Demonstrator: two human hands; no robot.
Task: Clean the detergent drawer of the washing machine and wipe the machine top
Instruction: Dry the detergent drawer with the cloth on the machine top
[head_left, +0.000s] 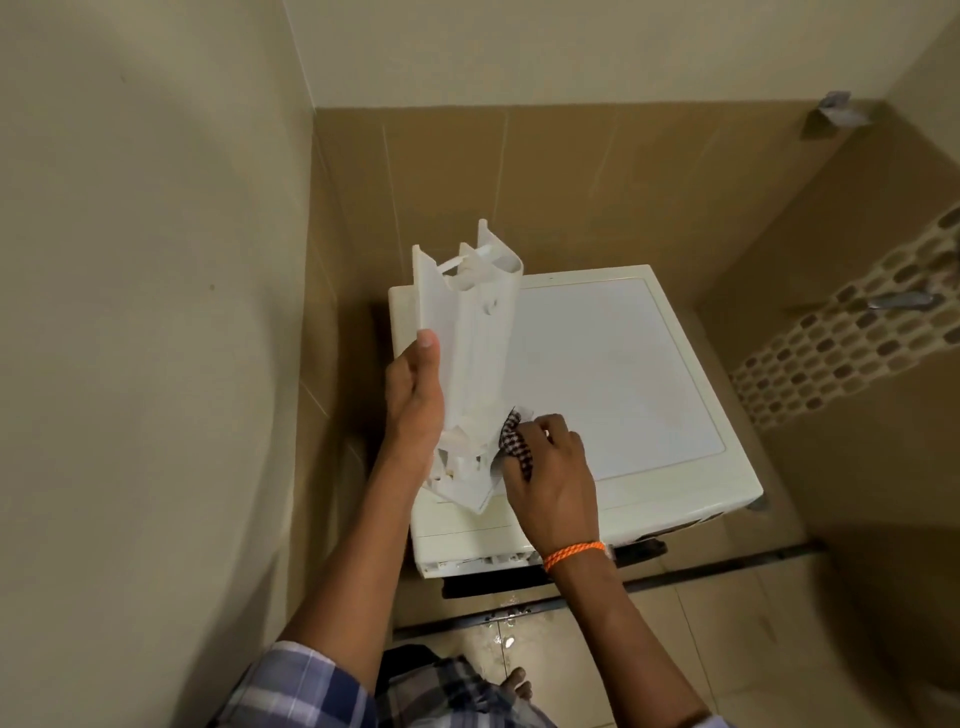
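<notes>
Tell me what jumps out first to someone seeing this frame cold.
The white detergent drawer, pulled out and held upright over the washing machine top, dominates the centre. The left hand grips its side while the right hand, orange cord at the wrist, presses a checked cloth against its lower end. Next comes the wet floor in front of the machine.

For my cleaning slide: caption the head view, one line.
Left hand holds the white plastic detergent drawer upright over the cream washing machine top; right hand presses a checked cloth against it.
</notes>
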